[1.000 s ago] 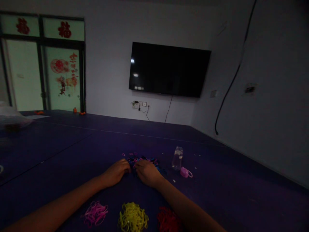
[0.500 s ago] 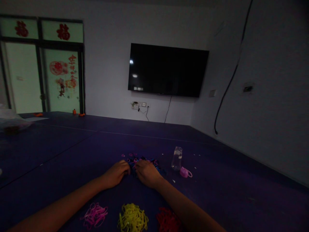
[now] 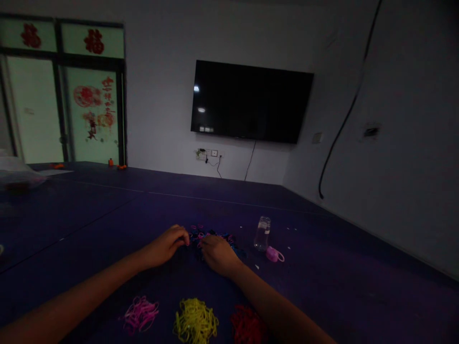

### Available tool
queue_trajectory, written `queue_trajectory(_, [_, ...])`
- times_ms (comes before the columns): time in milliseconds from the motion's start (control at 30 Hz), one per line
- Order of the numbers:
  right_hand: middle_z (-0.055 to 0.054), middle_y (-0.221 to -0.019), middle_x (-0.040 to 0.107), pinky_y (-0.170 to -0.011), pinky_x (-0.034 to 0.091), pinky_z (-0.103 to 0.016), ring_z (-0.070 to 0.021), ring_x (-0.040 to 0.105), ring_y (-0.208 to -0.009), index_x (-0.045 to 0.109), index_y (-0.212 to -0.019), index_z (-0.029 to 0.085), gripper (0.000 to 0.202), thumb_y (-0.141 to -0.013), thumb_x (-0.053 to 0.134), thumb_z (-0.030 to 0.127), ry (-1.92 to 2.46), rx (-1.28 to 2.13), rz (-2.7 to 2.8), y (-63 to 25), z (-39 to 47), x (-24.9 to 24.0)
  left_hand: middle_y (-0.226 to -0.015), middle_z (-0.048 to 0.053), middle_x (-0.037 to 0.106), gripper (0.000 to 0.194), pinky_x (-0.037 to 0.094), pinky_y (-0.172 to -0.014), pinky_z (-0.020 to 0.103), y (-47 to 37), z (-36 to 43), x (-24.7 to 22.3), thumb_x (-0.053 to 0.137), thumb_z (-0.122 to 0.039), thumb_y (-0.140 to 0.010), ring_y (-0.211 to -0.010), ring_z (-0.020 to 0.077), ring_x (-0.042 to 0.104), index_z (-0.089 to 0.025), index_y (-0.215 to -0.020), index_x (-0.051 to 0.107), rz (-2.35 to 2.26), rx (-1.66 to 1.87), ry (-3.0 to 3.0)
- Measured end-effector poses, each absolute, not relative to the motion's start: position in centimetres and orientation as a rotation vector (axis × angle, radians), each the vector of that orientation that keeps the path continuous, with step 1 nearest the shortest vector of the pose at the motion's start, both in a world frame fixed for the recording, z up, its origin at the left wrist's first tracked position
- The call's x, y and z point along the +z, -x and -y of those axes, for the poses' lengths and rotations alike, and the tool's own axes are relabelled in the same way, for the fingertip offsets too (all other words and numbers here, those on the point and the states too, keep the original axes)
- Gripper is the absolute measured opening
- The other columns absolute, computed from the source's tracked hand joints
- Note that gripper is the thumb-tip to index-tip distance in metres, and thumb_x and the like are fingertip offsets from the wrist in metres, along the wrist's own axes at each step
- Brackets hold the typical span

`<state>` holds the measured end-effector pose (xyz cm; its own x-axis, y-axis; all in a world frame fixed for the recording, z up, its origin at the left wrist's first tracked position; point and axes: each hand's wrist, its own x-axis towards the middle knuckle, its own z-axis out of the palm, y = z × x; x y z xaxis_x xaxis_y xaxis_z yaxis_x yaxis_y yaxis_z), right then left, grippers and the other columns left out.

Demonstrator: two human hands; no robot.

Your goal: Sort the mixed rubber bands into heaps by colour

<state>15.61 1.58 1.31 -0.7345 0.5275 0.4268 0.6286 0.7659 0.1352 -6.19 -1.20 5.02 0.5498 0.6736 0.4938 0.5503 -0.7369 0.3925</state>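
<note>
- Bands [image 3: 196,235], blue and pink in one loose pile, lie right between the two hands and spread beyond the right fingers, a few pink loops straying to the far side.
- Right hand [image 3: 219,254] is down on the pile, palm low, fingers bent into it; the fingertips are tucked out of sight, so no telling how wide they are or whether they have a band.
- Left hand [image 3: 168,243] is at the pile's left edge, thumb and fingers curled toward each other, with a speck of pink at the tips; too small and dark to call it a held band or to judge the gap.
- Nearer the wearer than the grip, three heaps: pink loops [image 3: 140,314] by the left forearm, yellow loops [image 3: 196,321] in the middle, red loops [image 3: 247,325] close by the right forearm.
- Out to the right of the right hand, a clear bottle [image 3: 262,234] stands upright, and just beside its base there's a pink cap [image 3: 274,254] with a ring; white scraps [image 3: 256,266] dot the purple table [image 3: 107,229] around them.
- Well beyond both hands, a dark TV [image 3: 251,102] on the wall; far out left, a plastic bag [image 3: 17,173].
</note>
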Motion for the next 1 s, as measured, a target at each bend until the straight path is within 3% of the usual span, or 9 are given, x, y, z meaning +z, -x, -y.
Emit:
queue_trajectory(133, [-0.01, -0.097, 0.063, -0.084, 0.042, -0.032, -0.0191, 0.056, -0.094, 0.061, -0.094, 0.015, 0.02, -0.088, 0.042, 0.017, 0.859, -0.395, 2.576, -15.7, -1.5, 1.4, -0.084, 0.001, 0.056, 0.022, 0.041, -0.076, 0.028, 7.5, 4.7, 5.6, 0.038, -0.005, -0.082, -0.083, 0.016, 0.051, -0.02, -0.081, 0.054, -1.106, 0.964, -2.523])
queue_trajectory(333, [-0.01, -0.094, 0.063, -0.084, 0.041, -0.034, -0.0202, 0.056, -0.091, 0.063, -0.089, 0.014, 0.023, -0.089, 0.041, 0.017, 0.809, -0.445, 2.592, -15.5, -1.1, 1.6, -0.085, 0.002, 0.055, 0.019, 0.042, -0.073, 0.026, 10.8, 9.8, 2.6, 0.037, -0.013, -0.087, -0.079, 0.0153, 0.05, -0.021, -0.082, 0.053, -1.135, 0.895, -2.416])
queue_trajectory(600, [-0.011, -0.095, 0.066, -0.084, 0.041, -0.035, -0.0202, 0.057, -0.092, 0.065, -0.088, 0.015, 0.025, -0.089, 0.04, 0.017, 0.775, -0.338, 2.471, -16.6, -0.9, 2.9, -0.084, 0.001, 0.057, 0.007, 0.044, -0.073, 0.026, 11.9, 11.6, 2.5, 0.047, -0.023, -0.085, -0.077, 0.0155, 0.053, -0.022, -0.084, 0.054, -1.153, 0.837, -2.337])
queue_trajectory(800, [-0.004, -0.094, 0.068, -0.079, 0.042, -0.029, -0.0144, 0.06, -0.086, 0.065, -0.086, 0.018, 0.028, -0.09, 0.038, 0.021, 0.672, -0.049, 2.335, -12.6, 4.9, 6.4, -0.074, -0.001, 0.058, 0.009, 0.044, -0.064, 0.023, 12.2, 11.7, 2.7, 0.046, -0.025, -0.083, -0.068, 0.0139, 0.055, -0.02, -0.082, 0.053, -1.154, 0.961, -2.169])
queue_trajectory(1000, [-0.004, -0.082, 0.067, -0.075, 0.043, -0.03, -0.0154, 0.06, -0.079, 0.063, -0.088, 0.017, 0.022, -0.083, 0.041, 0.013, 0.6, 0.092, 2.754, -8.7, 11.0, 5.0, -0.074, 0.0, 0.057, 0.014, 0.045, -0.066, 0.024, 11.9, 12.1, 3.4, 0.044, -0.026, -0.084, -0.072, 0.0148, 0.055, -0.019, -0.078, 0.054, -1.217, 0.992, -2.193])
